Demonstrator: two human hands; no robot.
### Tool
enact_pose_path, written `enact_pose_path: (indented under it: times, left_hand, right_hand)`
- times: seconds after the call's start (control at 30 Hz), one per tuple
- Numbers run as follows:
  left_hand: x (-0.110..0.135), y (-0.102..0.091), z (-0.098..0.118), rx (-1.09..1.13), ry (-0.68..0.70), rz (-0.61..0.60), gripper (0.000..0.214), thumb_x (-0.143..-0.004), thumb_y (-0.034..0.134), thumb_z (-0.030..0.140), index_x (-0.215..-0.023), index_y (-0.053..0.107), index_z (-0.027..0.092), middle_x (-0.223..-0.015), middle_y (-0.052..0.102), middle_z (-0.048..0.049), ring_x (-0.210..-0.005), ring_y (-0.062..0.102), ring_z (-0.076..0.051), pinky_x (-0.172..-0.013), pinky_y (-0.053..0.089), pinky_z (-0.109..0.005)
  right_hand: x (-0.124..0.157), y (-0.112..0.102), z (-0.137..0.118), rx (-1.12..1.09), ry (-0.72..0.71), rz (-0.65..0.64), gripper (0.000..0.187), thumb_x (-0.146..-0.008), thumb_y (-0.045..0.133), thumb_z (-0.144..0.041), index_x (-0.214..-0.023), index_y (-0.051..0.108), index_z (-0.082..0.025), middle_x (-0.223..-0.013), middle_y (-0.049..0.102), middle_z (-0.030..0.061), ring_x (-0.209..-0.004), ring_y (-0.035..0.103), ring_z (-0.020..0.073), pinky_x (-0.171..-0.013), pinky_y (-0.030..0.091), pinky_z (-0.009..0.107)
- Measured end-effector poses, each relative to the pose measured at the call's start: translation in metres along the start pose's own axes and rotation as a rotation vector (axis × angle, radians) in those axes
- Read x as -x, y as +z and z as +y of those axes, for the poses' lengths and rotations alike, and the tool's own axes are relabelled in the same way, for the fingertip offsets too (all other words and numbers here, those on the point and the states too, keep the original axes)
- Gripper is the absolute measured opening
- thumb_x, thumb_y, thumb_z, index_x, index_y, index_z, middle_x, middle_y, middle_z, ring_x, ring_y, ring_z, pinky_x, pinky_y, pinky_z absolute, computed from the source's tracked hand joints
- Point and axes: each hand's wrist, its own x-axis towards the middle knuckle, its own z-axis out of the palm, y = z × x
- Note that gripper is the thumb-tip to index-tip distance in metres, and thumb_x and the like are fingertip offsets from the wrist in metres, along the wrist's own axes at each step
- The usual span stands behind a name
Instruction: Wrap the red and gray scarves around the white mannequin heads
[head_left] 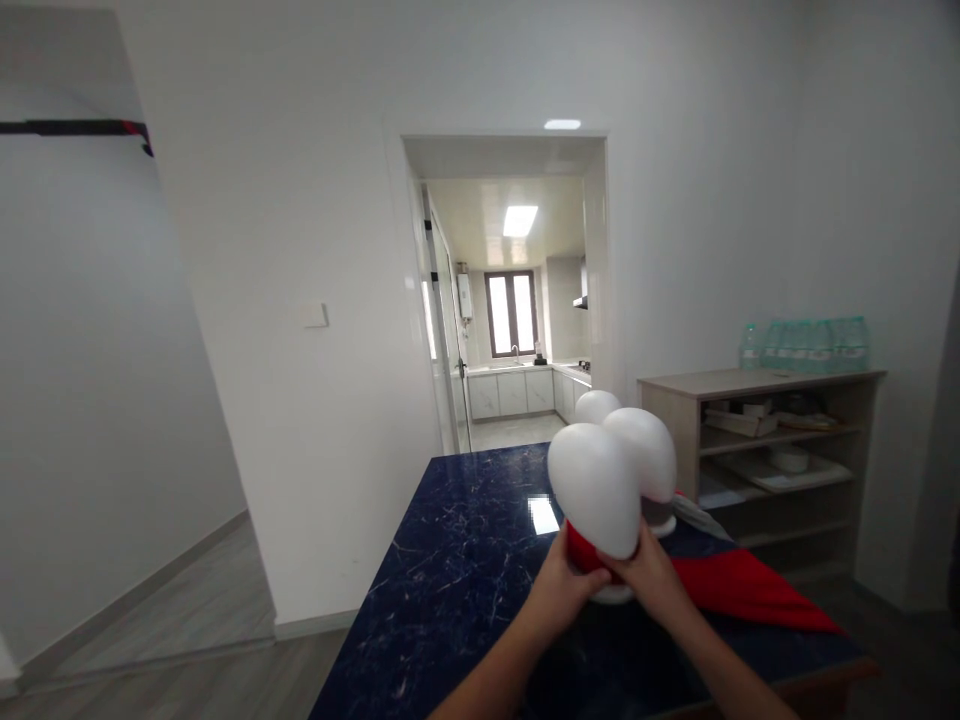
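Both hands hold on from two sides, the left hand (561,588) and the right hand (651,572) closed on one red wrap; the fingers at the back are hidden. They are over the big dark blue worktop (450,560), at its near part. A red cloth (750,590) lies to the right, past the right hand. Right above the hands is a white egg-shaped head (594,480). Its long way goes up and down, with the top leaning a bit left. Neither hand looks nearer to it. Two more white heads (649,450) stand behind it. The red wrap (577,548) sits under the near head, between the hands. Lowest is a small white base (613,595).
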Motion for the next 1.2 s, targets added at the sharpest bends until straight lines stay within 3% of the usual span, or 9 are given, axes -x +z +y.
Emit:
enact_pose_path:
  times: [0.1,0.2,0.37,0.5,0.67,0.77,0.9,1.03,1.2]
  left_hand:
    - [-0.019,-0.037,-0.004,-0.143,-0.005,0.224,0.093,-0.074,0.091,0.04,-0.152,0.047,0.017,-0.148,0.066,-0.0176,-0.135,0.063,-0.033,-0.122,0.044,-0.049]
    - [-0.025,-0.067,-0.018,-0.29,-0.031,0.381,0.084,-0.073,0.09,0.041,-0.144,0.053,0.016,-0.145,0.068,-0.0174,-0.134,0.063,-0.033,-0.118,0.047,-0.046]
    - [-0.017,-0.076,-0.043,-0.474,-0.116,0.498,0.092,-0.075,0.087,0.044,-0.154,0.044,0.023,-0.147,0.068,-0.0136,-0.134,0.064,-0.032,-0.114,0.05,-0.041]
    - [-0.016,-0.072,-0.046,-0.608,-0.159,0.51,0.094,-0.083,0.078,0.052,-0.161,0.036,0.022,-0.155,0.061,-0.0157,-0.141,0.059,-0.033,-0.119,0.044,-0.041]
    - [-0.019,-0.071,-0.044,-0.722,-0.171,0.492,0.083,-0.088,0.07,0.056,-0.158,0.041,0.022,-0.148,0.066,-0.0161,-0.139,0.06,-0.034,-0.119,0.041,-0.043]
    - [-0.019,-0.07,-0.041,-0.742,-0.22,0.498,0.083,-0.088,0.07,0.055,-0.158,0.041,0.024,-0.15,0.065,-0.0162,-0.142,0.057,-0.035,-0.122,0.036,-0.047]
    - [-0.019,-0.066,-0.035,-0.719,-0.243,0.486,0.083,-0.089,0.068,0.056,-0.161,0.037,0.027,-0.157,0.06,-0.0157,-0.147,0.052,-0.036,-0.128,0.025,-0.052]
    - [-0.021,-0.065,-0.034,-0.714,-0.272,0.485,0.085,-0.09,0.065,0.059,-0.163,0.033,0.03,-0.163,0.054,-0.0143,-0.152,0.047,-0.036,-0.13,0.02,-0.056]
    - [-0.024,-0.066,-0.034,-0.75,-0.332,0.469,0.086,-0.09,0.064,0.06,-0.164,0.03,0.03,-0.165,0.051,-0.0134,-0.154,0.046,-0.035,-0.131,0.021,-0.055]
  right_hand:
    - [-0.031,0.038,-0.011,-0.095,-0.077,-0.153,0.073,-0.077,0.068,-0.023,-0.149,0.056,-0.02,-0.154,0.062,0.014,-0.146,0.055,0.0311,-0.127,0.038,0.052]
    - [-0.052,0.063,-0.004,-0.122,-0.1,-0.334,0.084,-0.066,0.054,-0.01,-0.149,0.058,-0.022,-0.158,0.059,0.0091,-0.152,0.048,0.0271,-0.133,0.027,0.049]
    - [-0.054,0.084,0.024,-0.152,-0.062,-0.382,0.091,-0.062,0.054,-0.007,-0.152,0.056,-0.023,-0.153,0.064,0.0078,-0.141,0.06,0.0272,-0.124,0.042,0.05]
    - [-0.048,0.085,0.031,0.043,-0.077,-0.255,0.064,-0.071,0.06,-0.01,-0.134,0.067,-0.02,-0.133,0.072,0.0105,-0.126,0.066,0.0268,-0.114,0.05,0.045]
    - [-0.045,0.074,0.02,0.202,-0.049,-0.287,0.013,-0.072,0.064,-0.01,-0.077,0.072,-0.019,-0.099,0.068,0.0073,-0.093,0.067,0.0221,-0.093,0.055,0.037]
    - [-0.03,0.059,0.003,0.225,-0.144,-0.369,0.008,-0.074,0.069,-0.015,-0.069,0.07,-0.02,-0.11,0.069,0.0089,-0.106,0.066,0.0253,-0.102,0.053,0.04]
    - [0.009,0.034,-0.018,0.193,-0.279,-0.486,0.005,-0.081,0.07,-0.02,-0.081,0.073,-0.023,-0.117,0.073,0.0064,-0.115,0.065,0.0268,-0.118,0.043,0.046]
    - [0.054,0.031,-0.029,0.277,-0.06,-0.491,0.02,-0.088,0.066,-0.029,-0.106,0.074,-0.023,-0.104,0.078,0.0062,-0.1,0.071,0.0258,-0.101,0.052,0.039]
    - [0.111,0.072,-0.042,0.53,0.123,-0.569,0.028,-0.086,0.065,-0.021,-0.113,0.073,-0.023,-0.099,0.081,0.0105,-0.098,0.076,0.0285,-0.085,0.053,0.032]
